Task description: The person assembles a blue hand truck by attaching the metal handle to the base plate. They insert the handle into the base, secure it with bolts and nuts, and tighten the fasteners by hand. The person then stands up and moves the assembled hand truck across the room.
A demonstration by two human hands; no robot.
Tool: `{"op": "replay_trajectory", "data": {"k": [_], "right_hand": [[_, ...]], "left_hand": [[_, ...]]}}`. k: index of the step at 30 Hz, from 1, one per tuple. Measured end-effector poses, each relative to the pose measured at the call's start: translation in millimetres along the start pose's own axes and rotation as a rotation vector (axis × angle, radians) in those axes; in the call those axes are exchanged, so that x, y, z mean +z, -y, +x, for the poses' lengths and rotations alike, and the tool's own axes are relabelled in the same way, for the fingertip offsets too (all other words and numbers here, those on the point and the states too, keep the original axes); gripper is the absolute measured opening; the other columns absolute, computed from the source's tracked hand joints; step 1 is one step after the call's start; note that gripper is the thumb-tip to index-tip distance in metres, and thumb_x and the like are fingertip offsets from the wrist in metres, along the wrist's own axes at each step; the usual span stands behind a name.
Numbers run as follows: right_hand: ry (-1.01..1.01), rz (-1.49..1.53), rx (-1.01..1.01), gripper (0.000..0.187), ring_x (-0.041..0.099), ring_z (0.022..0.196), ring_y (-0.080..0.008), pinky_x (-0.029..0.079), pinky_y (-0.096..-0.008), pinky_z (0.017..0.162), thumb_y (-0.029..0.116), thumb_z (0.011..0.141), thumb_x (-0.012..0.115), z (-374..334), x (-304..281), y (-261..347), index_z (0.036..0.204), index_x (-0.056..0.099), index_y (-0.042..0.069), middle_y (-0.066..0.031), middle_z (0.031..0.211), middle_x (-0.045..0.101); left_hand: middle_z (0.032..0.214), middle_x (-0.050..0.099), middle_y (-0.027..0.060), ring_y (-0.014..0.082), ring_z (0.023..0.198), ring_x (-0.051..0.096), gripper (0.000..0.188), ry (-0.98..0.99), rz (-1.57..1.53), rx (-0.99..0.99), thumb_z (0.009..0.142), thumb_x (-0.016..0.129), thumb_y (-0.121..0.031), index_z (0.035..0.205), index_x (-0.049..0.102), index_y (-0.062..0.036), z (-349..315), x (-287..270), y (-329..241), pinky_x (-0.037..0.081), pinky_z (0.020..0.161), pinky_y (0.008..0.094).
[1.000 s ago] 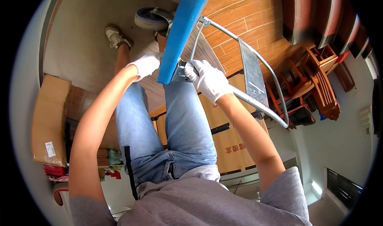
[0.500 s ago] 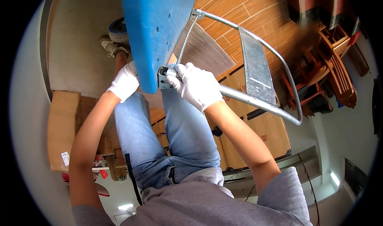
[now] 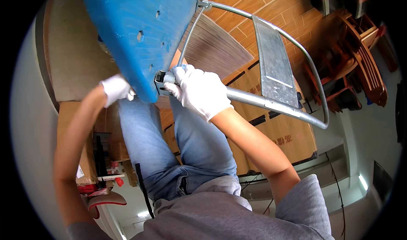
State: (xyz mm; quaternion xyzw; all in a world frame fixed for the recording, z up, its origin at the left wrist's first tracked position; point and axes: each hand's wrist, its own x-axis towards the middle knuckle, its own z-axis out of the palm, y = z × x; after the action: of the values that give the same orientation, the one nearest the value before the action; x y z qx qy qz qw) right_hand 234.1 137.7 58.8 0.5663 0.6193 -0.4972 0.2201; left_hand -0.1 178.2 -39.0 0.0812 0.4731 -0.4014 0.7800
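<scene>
A large blue plastic panel (image 3: 127,26) with several holes stands tilted before me. Along its right side a grey U-shaped metal tube frame (image 3: 250,99) is joined by brackets, and a flat metal plate (image 3: 275,60) spans the frame. In a white glove, my right hand (image 3: 199,91) is closed round the near tube end, beside the lower metal bracket (image 3: 161,83). My left hand (image 3: 116,90), also gloved, is at the panel's lower left edge with fingers curled; the glove hides whether anything is in them. A thin metal rod (image 3: 190,36) runs up from the right hand to the upper bracket.
Cardboard boxes (image 3: 271,144) lie beyond my legs to the right, and another carton (image 3: 70,125) stands at the left. A grey wood-grain board (image 3: 216,45) rests on the tiled floor (image 3: 271,4). Wooden chairs (image 3: 360,57) are piled at the far right.
The blue panel has swung left and shows more of its holed face. My left hand has moved left and curled. My right hand has shifted slightly left, still on the tube.
</scene>
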Motion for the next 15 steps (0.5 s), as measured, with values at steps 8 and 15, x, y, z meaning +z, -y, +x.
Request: {"op": "replay_trajectory", "data": {"k": [8,15], "right_hand": [[-0.037,0.026,-0.007,0.038,0.063,0.071,-0.0247,0.051,-0.0357,0.057,0.044,0.092,0.047,-1.4,1.3,-3.6,0.097,0.055,0.007,-0.0093,0.079,0.058],[-0.215,0.382,-0.024,0.019,0.056,0.091,-0.0262,0.045,-0.0383,0.082,0.026,0.089,0.056,13.8,-9.2,-5.3,0.093,0.065,0.01,-0.0086,0.091,0.059]], "left_hand": [[0.09,0.064,0.0093,0.0192,0.081,0.059,0.031,-0.432,0.274,0.757,0.095,0.048,-0.028,0.106,0.061,-0.002,0.9,25.8,16.0,0.047,0.074,0.0304],[0.102,0.065,0.0131,0.0215,0.092,0.06,0.024,-0.366,0.26,0.892,0.093,0.05,-0.013,0.113,0.058,-0.0023,-1.2,28.4,23.3,0.046,0.083,0.031]]}}
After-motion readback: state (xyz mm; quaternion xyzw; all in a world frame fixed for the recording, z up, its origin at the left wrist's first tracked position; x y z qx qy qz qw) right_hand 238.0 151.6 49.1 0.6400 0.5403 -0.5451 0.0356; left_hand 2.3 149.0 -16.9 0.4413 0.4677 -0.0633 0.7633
